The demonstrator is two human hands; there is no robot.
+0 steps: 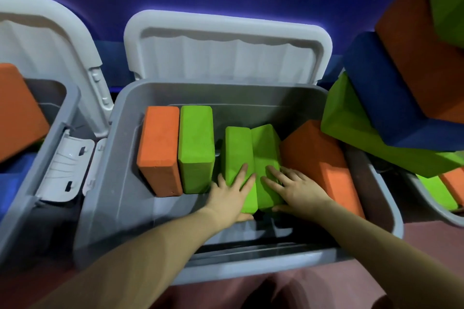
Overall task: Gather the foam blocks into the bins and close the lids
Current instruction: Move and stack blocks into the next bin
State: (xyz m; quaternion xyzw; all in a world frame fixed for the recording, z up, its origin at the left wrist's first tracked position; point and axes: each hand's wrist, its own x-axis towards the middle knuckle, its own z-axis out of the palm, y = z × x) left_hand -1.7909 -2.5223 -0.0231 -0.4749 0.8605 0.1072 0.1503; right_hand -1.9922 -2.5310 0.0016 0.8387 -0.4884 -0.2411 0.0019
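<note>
Both forearms reach into middle bin [120, 183], lid [226, 47] propped open behind. Left hand [229, 195] and right hand [296, 189], fingers spread flat, each press a green block [237, 153] [266, 148] inside. Orange block [158, 148] and another green one [195, 145] stand at bin's left side.

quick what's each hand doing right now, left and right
Left hand: open, fingers flat on a green foam block in the middle bin.
Right hand: open, fingers flat on the neighbouring green block.
</note>
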